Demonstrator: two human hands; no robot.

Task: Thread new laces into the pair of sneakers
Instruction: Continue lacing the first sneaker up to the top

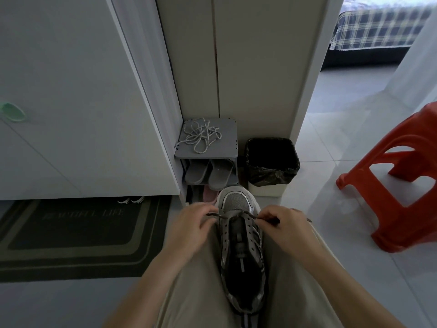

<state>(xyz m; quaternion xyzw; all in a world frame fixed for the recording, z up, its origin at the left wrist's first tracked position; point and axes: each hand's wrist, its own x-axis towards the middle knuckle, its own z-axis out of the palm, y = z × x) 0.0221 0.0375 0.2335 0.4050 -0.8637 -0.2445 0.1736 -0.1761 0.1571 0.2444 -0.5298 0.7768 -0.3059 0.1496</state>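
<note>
Left hand (194,224) and right hand (282,224) each pinch an end of the lace (251,215), with the sneaker (241,247) between them. Uneven pulling may yank one end free.

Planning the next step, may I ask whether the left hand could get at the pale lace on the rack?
Probably yes: the pale lace lies uncovered atop the rack, beyond the sneaker, nothing between. The left hand pinches the dark lace and must release it first.

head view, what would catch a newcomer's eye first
A grey sneaker lies on the lap at bottom centre, with the left hand and right hand each pinching the dark lace at its toe eyelets. A red stool stands at right; pale laces lie tangled on a rack beyond.
</note>
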